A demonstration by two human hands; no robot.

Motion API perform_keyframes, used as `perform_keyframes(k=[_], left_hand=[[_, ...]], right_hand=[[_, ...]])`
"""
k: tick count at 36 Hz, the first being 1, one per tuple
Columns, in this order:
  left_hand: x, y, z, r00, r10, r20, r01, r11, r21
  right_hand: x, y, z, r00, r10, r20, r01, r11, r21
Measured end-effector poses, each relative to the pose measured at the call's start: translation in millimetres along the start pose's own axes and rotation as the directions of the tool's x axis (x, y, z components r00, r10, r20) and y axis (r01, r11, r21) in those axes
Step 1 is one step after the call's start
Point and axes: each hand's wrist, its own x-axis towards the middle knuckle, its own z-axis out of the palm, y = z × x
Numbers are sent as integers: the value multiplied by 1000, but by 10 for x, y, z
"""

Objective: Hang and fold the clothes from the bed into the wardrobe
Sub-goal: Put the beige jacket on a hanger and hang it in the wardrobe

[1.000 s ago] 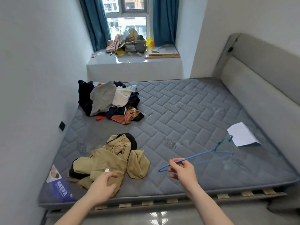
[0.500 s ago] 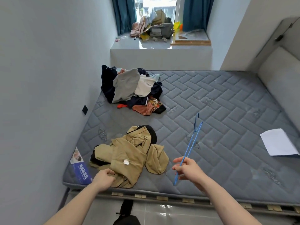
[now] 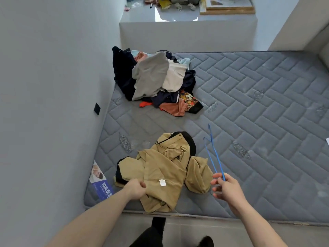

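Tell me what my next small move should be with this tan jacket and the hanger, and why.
Probably lift and shake the tan jacket open with your left hand, which already grips its near edge. It lies crumpled on the mattress, so the neck opening is hard to find, and the blue hanger held in your right hand cannot slip in yet.

Crumpled tan jacket (image 3: 165,170) at the mattress's near edge, thin blue hanger (image 3: 213,154) raised just right of it

Daylight entered from the far ledge (image 3: 178,16), leaving glare there; illumination was soft, edges bowed by wide-angle distortion.
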Motion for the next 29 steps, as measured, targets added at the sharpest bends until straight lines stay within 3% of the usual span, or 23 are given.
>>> perform_keyframes(k=[5,13,17,19,22,29], left_hand=[[527,-13,53,995,-59,80,62,997,-39],[1291,-211,359,973,-137,187,148,988,-47],[1392,-159,451,971,-126,202,165,968,-189],[1364,-99,483,980,-71,187,125,947,-297],[1104,75,415,998,38,51,-13,908,-418],[82,498,-36,943,322,-90,-324,815,-481]], right_hand=[[244,273,210,995,27,-97,-24,999,36],[514,544,378,995,-5,-101,5,1000,-5],[536,576,433,986,-59,-153,61,998,3],[466,596,462,982,-68,-174,71,997,10],[273,599,485,978,-81,-191,85,996,16],[-355,517,443,972,-98,-214,99,995,-6]])
